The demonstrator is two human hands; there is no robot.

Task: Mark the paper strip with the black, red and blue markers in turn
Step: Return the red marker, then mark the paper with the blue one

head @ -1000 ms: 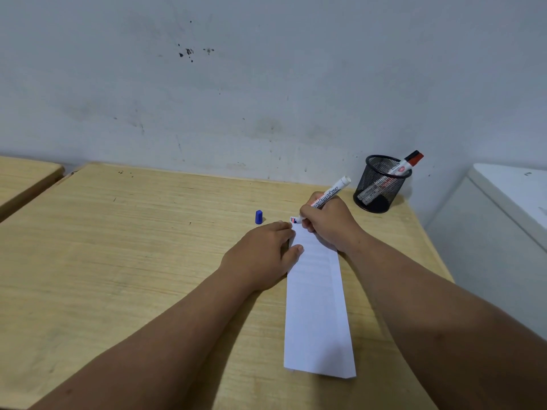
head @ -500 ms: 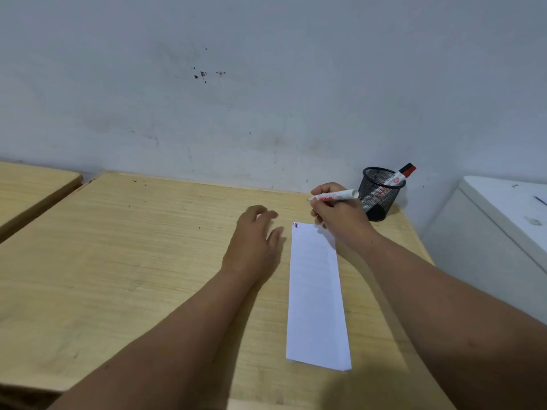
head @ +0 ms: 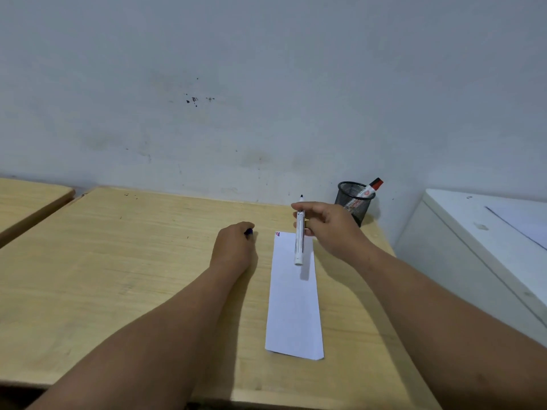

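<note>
Pale grey wall, scuffed, with a few dark specks; below it a light wooden desk (head: 118,261). Landmark: the paper strip (head: 293,306), a long white rectangle lying flat on the desk, its long axis running away from the person. Near end shows a slanted fold at one corner. Far left corner of the strip carries small marks (head: 277,234), red and dark blue or black strokes side by side; too small to count.

Right hand (head: 328,226) is above the strip's far end, fingers pinching a white-barrelled marker (head: 299,238) near its uncapped tip. Tip is dark and points away toward the wall; the blunt white tail hangs over the strip, casting a shadow on the paper. Ink colour cannot be judged from the tip.

Left hand (head: 233,250) rests on the desk just left of the strip's far end, curled around a small blue cap (head: 249,231), only partly showing.

Beyond the strip, to its right, a black mesh pen cup (head: 353,202) stands against the wall holding a red-capped marker (head: 371,187). Right of the desk, a white cabinet (head: 473,247).
</note>
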